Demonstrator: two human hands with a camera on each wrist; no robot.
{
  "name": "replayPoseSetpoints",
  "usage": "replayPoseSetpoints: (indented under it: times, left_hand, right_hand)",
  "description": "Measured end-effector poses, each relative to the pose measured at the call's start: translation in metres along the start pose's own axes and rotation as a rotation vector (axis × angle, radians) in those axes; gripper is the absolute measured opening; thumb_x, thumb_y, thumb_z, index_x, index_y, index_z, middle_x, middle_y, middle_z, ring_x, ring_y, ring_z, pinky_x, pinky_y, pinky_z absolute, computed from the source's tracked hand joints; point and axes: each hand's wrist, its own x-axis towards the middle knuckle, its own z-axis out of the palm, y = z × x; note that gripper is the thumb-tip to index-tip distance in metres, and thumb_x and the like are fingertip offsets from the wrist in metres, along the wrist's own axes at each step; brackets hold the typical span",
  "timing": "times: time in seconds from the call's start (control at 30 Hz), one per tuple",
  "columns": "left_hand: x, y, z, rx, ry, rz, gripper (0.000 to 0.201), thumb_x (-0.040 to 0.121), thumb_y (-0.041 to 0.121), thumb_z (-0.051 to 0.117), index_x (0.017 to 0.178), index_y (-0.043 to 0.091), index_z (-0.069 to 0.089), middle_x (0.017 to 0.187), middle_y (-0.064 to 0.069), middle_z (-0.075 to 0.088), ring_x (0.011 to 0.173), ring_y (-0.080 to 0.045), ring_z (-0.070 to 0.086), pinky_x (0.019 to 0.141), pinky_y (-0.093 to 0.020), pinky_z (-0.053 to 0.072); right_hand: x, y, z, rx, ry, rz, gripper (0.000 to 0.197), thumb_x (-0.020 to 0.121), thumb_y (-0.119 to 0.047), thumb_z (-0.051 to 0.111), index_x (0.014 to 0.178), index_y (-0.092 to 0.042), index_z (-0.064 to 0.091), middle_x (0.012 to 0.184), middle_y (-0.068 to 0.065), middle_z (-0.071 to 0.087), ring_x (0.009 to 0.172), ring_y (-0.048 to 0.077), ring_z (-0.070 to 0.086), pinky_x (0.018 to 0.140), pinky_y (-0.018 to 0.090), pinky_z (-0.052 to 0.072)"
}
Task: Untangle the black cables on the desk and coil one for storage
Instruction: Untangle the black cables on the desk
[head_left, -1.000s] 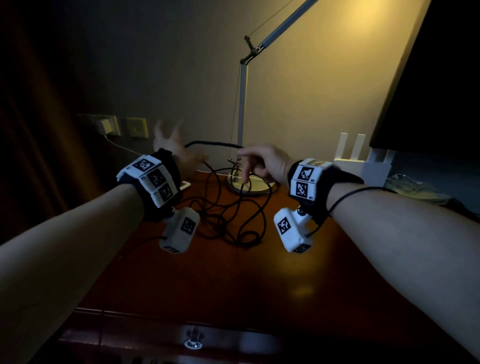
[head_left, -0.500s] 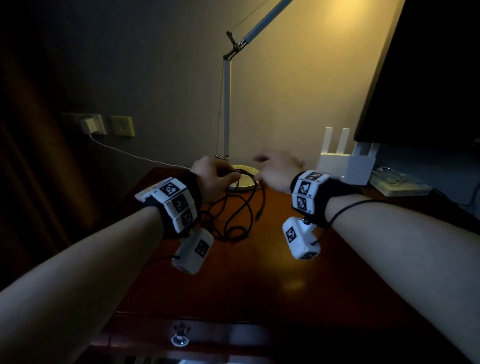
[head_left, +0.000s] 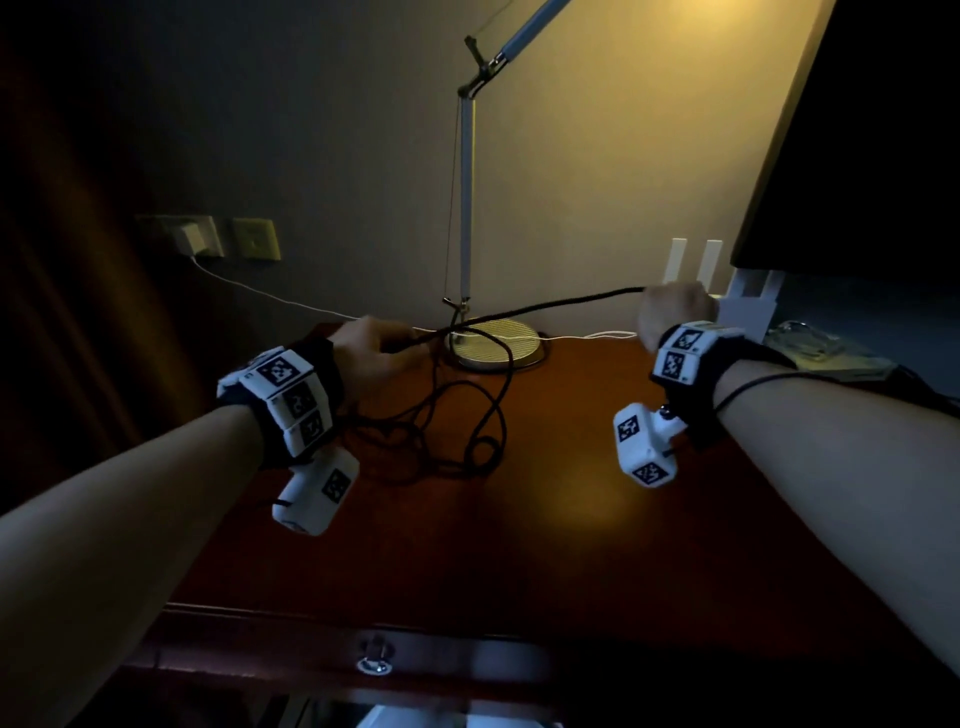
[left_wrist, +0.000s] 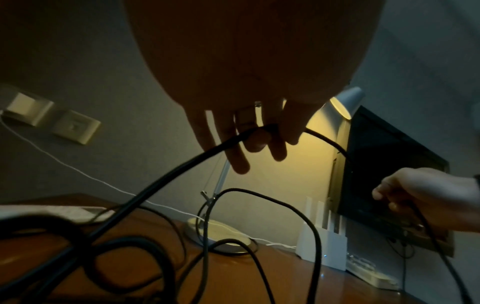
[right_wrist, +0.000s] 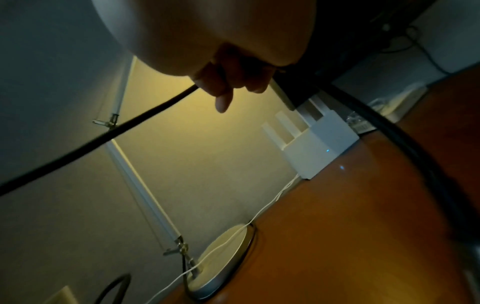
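A black cable (head_left: 540, 307) runs taut in the air between my two hands, above the dark wooden desk (head_left: 519, 545). My left hand (head_left: 382, 353) pinches it near the lamp base; in the left wrist view the cable (left_wrist: 182, 166) passes between my fingers (left_wrist: 259, 135). My right hand (head_left: 672, 314) grips the other stretch, raised near the white router. In the right wrist view my curled fingers (right_wrist: 228, 80) close round the cable (right_wrist: 103, 139). Loose black loops (head_left: 457, 431) lie tangled on the desk below my left hand.
A desk lamp's round base (head_left: 493, 345) and upright arm (head_left: 466, 197) stand at the back centre. A white router (head_left: 748, 306) and a dark monitor (head_left: 872, 156) sit at the back right. A white cord (head_left: 270, 296) runs from a wall charger (head_left: 189, 239).
My right hand has moved right and up, drawing a stretch of black cable out taut from the tangle. My left hand keeps its hold near the lamp base.
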Motion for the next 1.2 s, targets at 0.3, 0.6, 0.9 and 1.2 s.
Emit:
replayPoseSetpoints:
  times: [0.3, 0.6, 0.9, 1.2]
  left_hand:
    - [0.014, 0.022, 0.014, -0.011, 0.177, 0.051, 0.024, 0.093, 0.036, 0.059, 0.114, 0.033, 0.067, 0.099, 0.003, 0.069, 0.089, -0.015, 0.062, 0.071, -0.026, 0.045]
    - [-0.002, -0.013, -0.008, 0.097, -0.004, -0.058, 0.014, 0.092, 0.040, 0.057, 0.082, 0.032, 0.064, 0.082, -0.004, 0.069, 0.073, -0.021, 0.067, 0.066, -0.034, 0.054]
    - [0.007, 0.013, 0.006, 0.077, 0.105, -0.023, 0.023, 0.093, 0.041, 0.055, 0.100, 0.023, 0.067, 0.090, -0.004, 0.068, 0.084, -0.023, 0.064, 0.080, -0.040, 0.055]
    - [-0.004, 0.029, 0.002, -0.052, 0.128, -0.074, 0.045, 0.090, 0.066, 0.039, 0.097, 0.030, 0.066, 0.085, -0.008, 0.066, 0.075, -0.024, 0.062, 0.060, -0.027, 0.046]
  right_hand:
    - [-0.056, -0.095, -0.002, 0.383, -0.133, -0.506, 0.032, 0.087, -0.022, 0.052, 0.118, -0.029, 0.058, 0.117, 0.002, 0.060, 0.118, 0.026, 0.046, 0.104, 0.046, 0.017]
    - [-0.019, -0.053, -0.013, 0.233, 0.027, -0.021, 0.020, 0.098, -0.006, 0.043, 0.101, -0.005, 0.062, 0.095, 0.016, 0.057, 0.100, 0.035, 0.058, 0.090, 0.047, 0.050]
    - [-0.038, -0.085, -0.001, 0.279, -0.085, -0.400, 0.059, 0.081, -0.030, 0.057, 0.138, -0.029, 0.043, 0.146, 0.006, 0.038, 0.140, 0.028, 0.025, 0.112, 0.055, 0.009]
    - [-0.056, -0.107, 0.000, 0.400, -0.063, -0.627, 0.039, 0.091, -0.045, 0.040, 0.097, -0.021, 0.070, 0.093, 0.003, 0.071, 0.097, 0.024, 0.060, 0.098, 0.045, 0.026]
